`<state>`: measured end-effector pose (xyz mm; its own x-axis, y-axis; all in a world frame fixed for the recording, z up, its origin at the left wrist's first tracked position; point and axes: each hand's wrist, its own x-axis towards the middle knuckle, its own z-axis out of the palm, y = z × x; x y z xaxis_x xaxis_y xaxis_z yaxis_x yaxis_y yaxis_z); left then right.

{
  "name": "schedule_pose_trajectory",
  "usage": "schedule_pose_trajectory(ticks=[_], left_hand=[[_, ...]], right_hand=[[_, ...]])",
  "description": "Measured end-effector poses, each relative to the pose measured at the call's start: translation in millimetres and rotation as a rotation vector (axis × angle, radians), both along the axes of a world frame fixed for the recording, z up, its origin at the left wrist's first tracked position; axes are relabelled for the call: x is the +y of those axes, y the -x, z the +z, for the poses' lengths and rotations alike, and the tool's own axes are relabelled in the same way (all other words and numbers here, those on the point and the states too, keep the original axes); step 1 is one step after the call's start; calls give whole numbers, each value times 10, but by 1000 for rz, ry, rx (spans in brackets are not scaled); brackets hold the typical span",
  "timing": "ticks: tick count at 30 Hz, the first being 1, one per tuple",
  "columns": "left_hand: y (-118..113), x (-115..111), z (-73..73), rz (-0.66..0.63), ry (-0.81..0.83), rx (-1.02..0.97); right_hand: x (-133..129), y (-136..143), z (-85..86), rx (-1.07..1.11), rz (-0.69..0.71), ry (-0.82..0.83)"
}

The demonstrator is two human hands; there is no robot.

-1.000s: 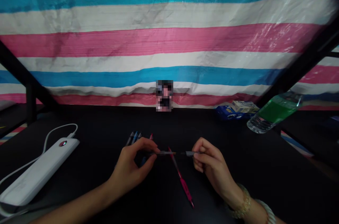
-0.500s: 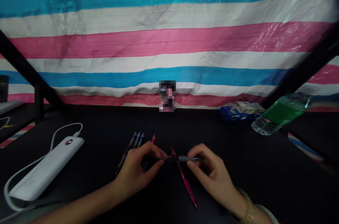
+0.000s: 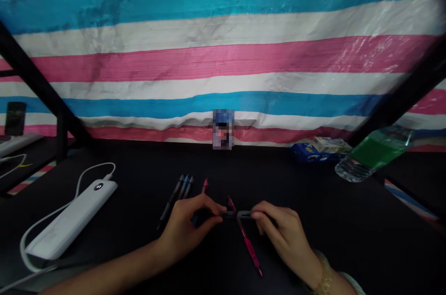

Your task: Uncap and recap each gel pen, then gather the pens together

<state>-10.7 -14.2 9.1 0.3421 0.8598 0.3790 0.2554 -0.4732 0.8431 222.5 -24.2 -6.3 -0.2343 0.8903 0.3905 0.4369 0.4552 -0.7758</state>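
Note:
A grey and dark pen [image 3: 245, 214] is held level between my two hands, over the pink pen [image 3: 250, 247] lying slantwise on the table. My left hand [image 3: 190, 223] pinches the dark end with thumb and fingertips. On the grey end, the fingers of my right hand [image 3: 284, 230] are closed; they look slightly blurred. Whether the two sections of the held pen are joined I cannot tell. Just beyond my left hand lie several dark and blue pens [image 3: 181, 188] side by side, and a red pen [image 3: 205, 185], their lower parts partly hidden by that hand.
A white power bank [image 3: 75, 218] with a cable sits at the left on the black table [image 3: 139, 160]. Toward the back right are a blue packet [image 3: 306, 152], a small pale box [image 3: 331, 144] and a tilted bottle with a green label [image 3: 378, 148]. A small pixelated picture [image 3: 223, 129] stands at the back.
My right fingers have shifted on the grey end of the pen, curling more closely around it. The whole view has moved slightly, so everything appears a little further right and lower.

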Motion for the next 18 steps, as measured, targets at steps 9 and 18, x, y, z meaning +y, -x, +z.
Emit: schedule_pose_trajectory(ticks=[9,18], left_hand=[[-38,11,22,68,88,-44],[-17,39,0,55,77,-6]], right_hand=[[38,-16,82,52,51,71],[74,-52,70,-78,29,22]])
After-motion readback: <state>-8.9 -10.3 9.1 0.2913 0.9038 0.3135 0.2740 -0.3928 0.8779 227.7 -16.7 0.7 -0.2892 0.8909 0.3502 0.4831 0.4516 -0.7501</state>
